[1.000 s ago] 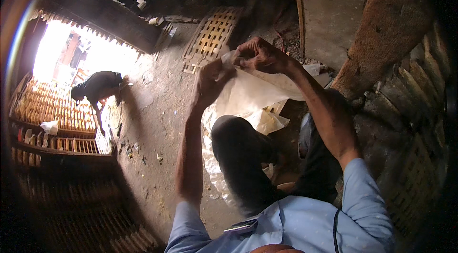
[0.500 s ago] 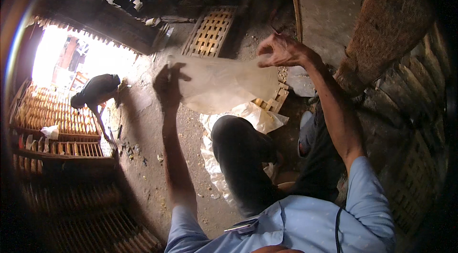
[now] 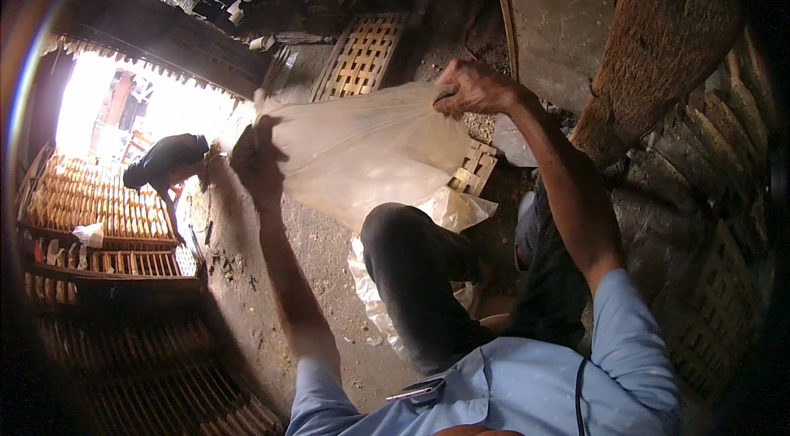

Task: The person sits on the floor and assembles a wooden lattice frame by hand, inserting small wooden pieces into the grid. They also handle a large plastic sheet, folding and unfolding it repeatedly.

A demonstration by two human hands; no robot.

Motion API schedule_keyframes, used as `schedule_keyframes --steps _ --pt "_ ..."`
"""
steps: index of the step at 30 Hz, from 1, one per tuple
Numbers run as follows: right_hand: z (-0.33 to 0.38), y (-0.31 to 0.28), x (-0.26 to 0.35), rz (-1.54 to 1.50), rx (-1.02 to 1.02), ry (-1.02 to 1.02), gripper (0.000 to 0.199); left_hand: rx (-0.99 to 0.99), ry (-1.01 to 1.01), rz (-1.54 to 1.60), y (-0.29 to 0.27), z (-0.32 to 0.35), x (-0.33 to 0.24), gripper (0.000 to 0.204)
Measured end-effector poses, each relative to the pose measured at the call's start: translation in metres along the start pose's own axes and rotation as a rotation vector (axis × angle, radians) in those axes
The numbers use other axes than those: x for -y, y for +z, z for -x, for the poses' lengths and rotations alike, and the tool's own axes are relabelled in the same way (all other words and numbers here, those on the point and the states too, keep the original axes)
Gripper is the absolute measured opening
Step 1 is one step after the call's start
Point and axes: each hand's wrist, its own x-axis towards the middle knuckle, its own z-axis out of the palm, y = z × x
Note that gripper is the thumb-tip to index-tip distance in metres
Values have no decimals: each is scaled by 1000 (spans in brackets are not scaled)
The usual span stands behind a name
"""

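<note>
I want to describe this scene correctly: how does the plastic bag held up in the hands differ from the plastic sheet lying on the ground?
The plastic bag is held in the air, stretched flat between the left hand and the right hand; the plastic sheet lies crumpled on the ground beside the knee. The bag shows whole, while the sheet is partly hidden by the leg. Both are pale, translucent plastic.

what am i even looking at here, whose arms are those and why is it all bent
This is one picture from a camera worn on a person's head, looking down at their own two bare hands. Its wide lens bends straight edges near the rim. The left hand and right hand each grip an edge of a thin translucent plastic sheet, stretched between them above the person's dark-trousered knee. Below is a dirt floor, with a woven bamboo lattice panel beyond. At left, another person bends beside wooden slatted racks.
</note>
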Motion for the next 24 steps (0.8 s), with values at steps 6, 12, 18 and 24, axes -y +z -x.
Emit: schedule_keyframes --steps 6,12,18,24 --pt "-2 -1 30 -448 -344 -23 31 -112 -212 -253 -51 20 49 29" --pt "-28 30 12 -536 -206 -380 11 217 82 -595 24 17 -12 84" --pt "-22 36 39 -553 -169 -276 21 544 -176 16 83 -5 9 37" --pt "-17 36 42 -420 -162 -351 31 398 -26 6 94 9 -20 12"
